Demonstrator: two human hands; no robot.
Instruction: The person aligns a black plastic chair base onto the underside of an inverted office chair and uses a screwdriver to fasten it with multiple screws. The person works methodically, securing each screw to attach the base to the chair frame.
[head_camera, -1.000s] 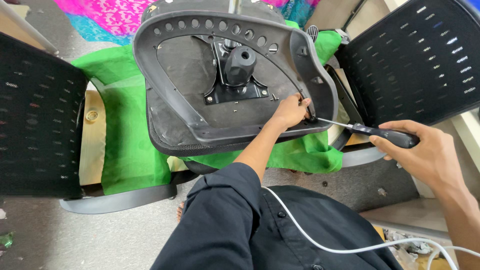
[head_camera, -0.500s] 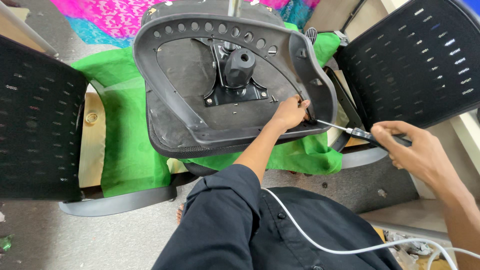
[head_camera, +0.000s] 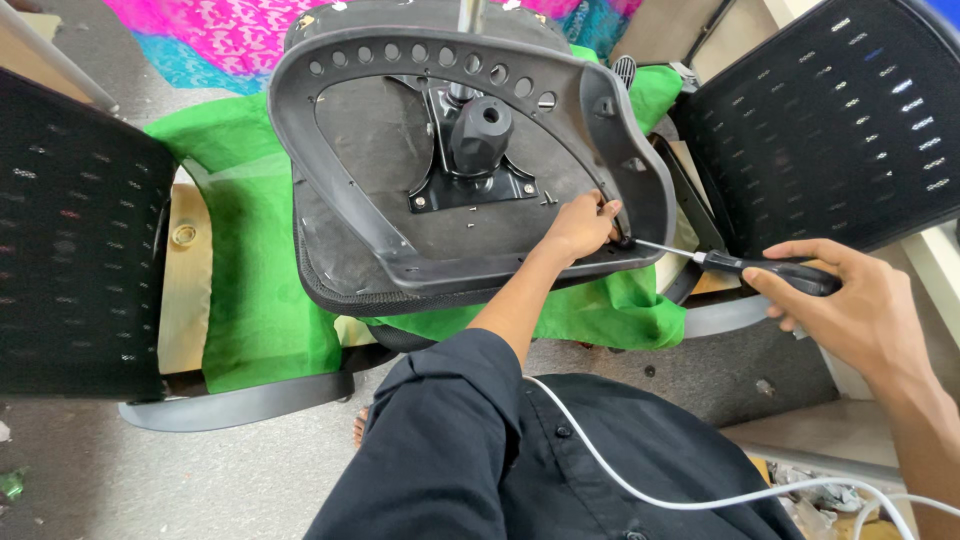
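Left hand (head_camera: 580, 225) reaches forward, fingers pinched; right hand (head_camera: 855, 305) fisted.

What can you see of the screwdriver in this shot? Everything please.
The screwdriver has a black handle and a thin bare metal shaft. It lies nearly level, tip pointing left and slightly up. The right hand grips the handle, fingers wrapped over it. The tip meets the right rim of the upturned grey chair seat, right where the left hand pinches at the rim; the tip itself is hidden by those fingers. Whether it sits in a screw cannot be told.
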